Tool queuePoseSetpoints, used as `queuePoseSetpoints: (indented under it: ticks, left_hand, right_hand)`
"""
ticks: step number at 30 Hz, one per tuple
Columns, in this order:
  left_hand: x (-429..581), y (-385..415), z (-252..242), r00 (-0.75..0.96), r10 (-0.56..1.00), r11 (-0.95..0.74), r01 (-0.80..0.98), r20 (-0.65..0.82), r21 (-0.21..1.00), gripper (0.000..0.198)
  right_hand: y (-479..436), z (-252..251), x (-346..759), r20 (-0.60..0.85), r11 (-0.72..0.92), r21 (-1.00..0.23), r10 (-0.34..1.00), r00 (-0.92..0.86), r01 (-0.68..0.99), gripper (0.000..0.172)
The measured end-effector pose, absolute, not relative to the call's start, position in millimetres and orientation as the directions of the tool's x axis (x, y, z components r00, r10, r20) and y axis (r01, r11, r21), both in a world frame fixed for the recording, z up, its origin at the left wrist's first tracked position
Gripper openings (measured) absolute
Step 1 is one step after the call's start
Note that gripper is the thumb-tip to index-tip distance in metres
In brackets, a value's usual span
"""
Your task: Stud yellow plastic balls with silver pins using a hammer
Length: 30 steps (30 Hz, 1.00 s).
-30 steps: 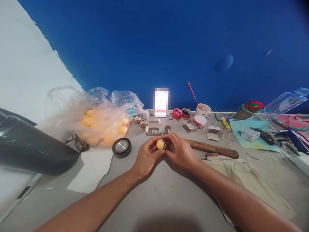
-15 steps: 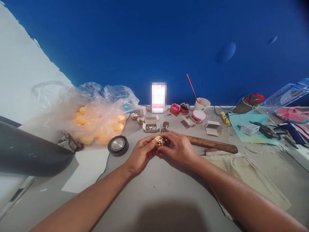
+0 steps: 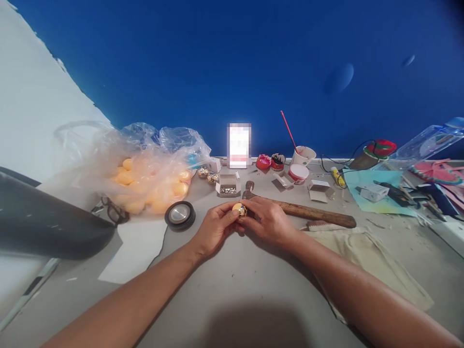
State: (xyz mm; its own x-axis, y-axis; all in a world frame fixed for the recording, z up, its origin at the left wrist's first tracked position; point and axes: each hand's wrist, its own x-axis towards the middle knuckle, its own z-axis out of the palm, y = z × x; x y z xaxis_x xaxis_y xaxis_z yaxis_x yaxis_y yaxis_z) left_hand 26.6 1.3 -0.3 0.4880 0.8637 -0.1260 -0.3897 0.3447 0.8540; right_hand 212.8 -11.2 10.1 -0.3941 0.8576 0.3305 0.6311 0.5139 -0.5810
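Yellow ball (image 3: pixel 239 209) has turned, pinched between left fingers (image 3: pixel 228 219) and right fingers (image 3: pixel 253 207), the hammer (image 3: pixel 315 213) lying close behind.

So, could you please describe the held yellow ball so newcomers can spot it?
Below the blue wall, over the grey tabletop, the left hand and right hand meet. They hold the small yellow ball, bare on its left, shiny on its right, unlike the plain yellow balls in the clear plastic bag.

On the desk (image 3: pixel 203 295), a hammer (image 3: pixel 319 215) lies behind the right hand (image 3: pixel 270 221); left of the hammer sit a box (image 3: pixel 229 181), then a bag (image 3: pixel 159 162)
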Motion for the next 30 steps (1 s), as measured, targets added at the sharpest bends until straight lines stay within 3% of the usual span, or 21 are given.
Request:
queuePoseSetpoints:
  ticks: [3, 6, 8, 12, 18, 23, 26, 30]
  left_hand:
    - [25.8, 1.2, -0.6, 0.448, 0.879, 0.362, -0.41, -0.16, 0.838, 0.041]
    - [23.9, 4.8, -0.3, 0.385, 0.894, 0.398, -0.452, -0.228, 0.799, 0.039]
    - [22.7, 8.2, -0.2, 0.365, 0.889, 0.434, -0.486, -0.275, 0.759, 0.032]
    - [21.7, 11.4, -0.6, 0.392, 0.872, 0.47, -0.511, -0.292, 0.72, 0.022]
    - [20.9, 11.5, 0.4, 0.411, 0.85, 0.515, -0.52, -0.329, 0.681, 0.019]
    - [20.4, 14.0, 1.4, 0.435, 0.824, 0.559, -0.525, -0.362, 0.642, 0.02]
    - [20.8, 14.1, 1.0, 0.455, 0.822, 0.556, -0.51, -0.343, 0.656, 0.026]
    - [21.2, 13.5, 0.2, 0.468, 0.818, 0.559, -0.507, -0.335, 0.657, 0.031]
  right_hand:
    - [-8.9, 13.0, 215.2, 0.354, 0.493, -0.61, 0.87, -0.343, 0.621, 0.025]
    - [0.7, 12.7, 224.7, 0.365, 0.374, -0.592, 0.914, -0.177, 0.714, 0.023]
    - [8.9, 10.3, 233.1, 0.356, 0.298, -0.514, 0.927, -0.116, 0.804, 0.022]
    - [17.7, 6.0, 242.5, 0.202, 0.27, -0.337, 0.956, -0.211, 0.902, 0.027]
    - [16.4, 9.7, 240.6, 0.071, 0.216, -0.211, 0.976, -0.206, 0.953, 0.014]
    - [16.8, 14.0, 243.6, 0.032, 0.169, -0.196, 0.986, -0.166, 0.966, 0.017]
    - [15.6, 21.3, 243.3, 0.114, 0.203, -0.238, 0.977, -0.181, 0.95, 0.029]
    - [20.2, 42.8, 229.9, 0.149, 0.238, -0.248, 0.967, -0.205, 0.939, 0.024]
